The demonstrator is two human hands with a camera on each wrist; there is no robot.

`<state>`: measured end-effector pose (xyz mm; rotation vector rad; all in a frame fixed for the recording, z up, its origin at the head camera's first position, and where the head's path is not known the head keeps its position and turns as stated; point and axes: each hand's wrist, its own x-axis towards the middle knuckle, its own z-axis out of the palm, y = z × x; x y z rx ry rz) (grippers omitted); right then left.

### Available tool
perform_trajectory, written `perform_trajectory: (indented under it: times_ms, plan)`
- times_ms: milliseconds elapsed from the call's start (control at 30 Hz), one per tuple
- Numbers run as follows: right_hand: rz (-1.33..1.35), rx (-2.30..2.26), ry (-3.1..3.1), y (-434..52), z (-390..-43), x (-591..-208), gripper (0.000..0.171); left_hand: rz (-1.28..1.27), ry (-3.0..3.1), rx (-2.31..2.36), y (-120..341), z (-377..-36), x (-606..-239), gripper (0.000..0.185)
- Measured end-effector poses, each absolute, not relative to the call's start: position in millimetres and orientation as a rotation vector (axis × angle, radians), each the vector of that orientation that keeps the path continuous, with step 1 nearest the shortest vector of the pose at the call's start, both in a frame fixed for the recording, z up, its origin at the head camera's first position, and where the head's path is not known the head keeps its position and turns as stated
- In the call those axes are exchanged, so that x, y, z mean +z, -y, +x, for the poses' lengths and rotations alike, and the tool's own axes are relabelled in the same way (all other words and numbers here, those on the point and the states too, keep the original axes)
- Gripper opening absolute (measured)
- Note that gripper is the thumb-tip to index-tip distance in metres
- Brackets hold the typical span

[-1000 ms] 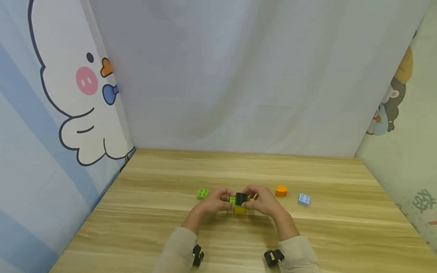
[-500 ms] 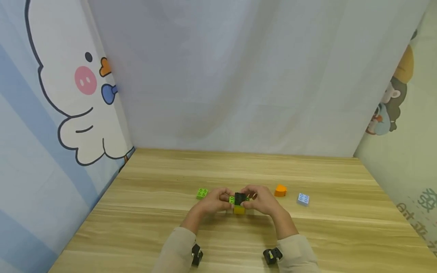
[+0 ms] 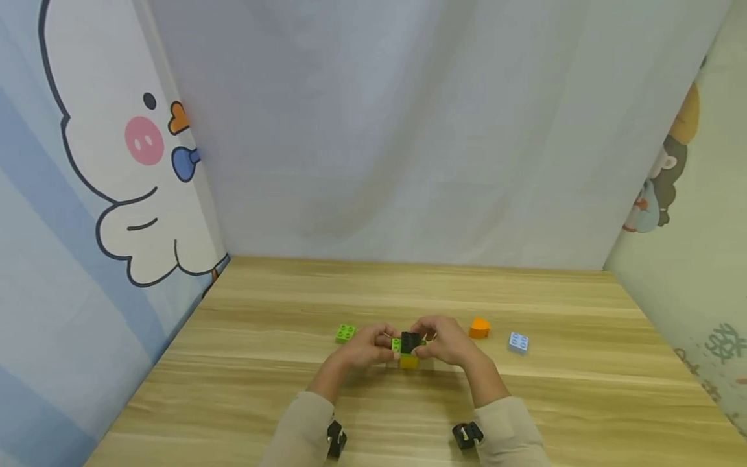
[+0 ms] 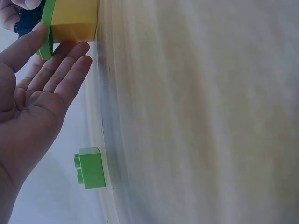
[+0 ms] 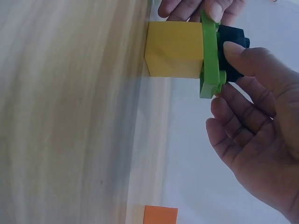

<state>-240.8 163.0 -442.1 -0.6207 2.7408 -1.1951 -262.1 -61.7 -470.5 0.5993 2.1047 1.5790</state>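
Green brick [image 3: 345, 333] sits loose on the wooden table [image 3: 233, 389], at 9 o'clock of the hands. Left hand [image 3: 364, 349] has fingers nearly straight, fingertips touching the side of the small stack [image 3: 408, 349] and steadying it, not curled round it. Stack stands mid-table: yellow block [image 5: 175, 49] on the wood, thin green plate [image 5: 210, 56] on that, black brick [image 5: 232, 46] on top. Right hand [image 3: 446, 344] pinches the black brick, thumb on one face, fingers on the other. Stack likely light, rigid plastic, smooth-sided so a bit slippery; best held by opposite flat sides, low on the yellow block. Orange piece [image 3: 480, 327] lies at 3 o'clock, light blue brick [image 3: 518, 342] further right.
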Motion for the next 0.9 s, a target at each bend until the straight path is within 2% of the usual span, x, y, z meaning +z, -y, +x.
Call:
perform_trajectory:
  times_ms: [600, 900]
  plan:
    - [-0.639, -1.192, -2.75, -164.0, -239.9, -444.4, 0.027, 0.607, -2.14, 1.559, 59.3, -261.2, -469.2, 0.029]
    - [-0.553, -1.302, -2.687, -171.8, -235.5, -446.3, 0.046, 0.6, -2.152, 1.575, 58.3, -263.4, -470.5, 0.031]
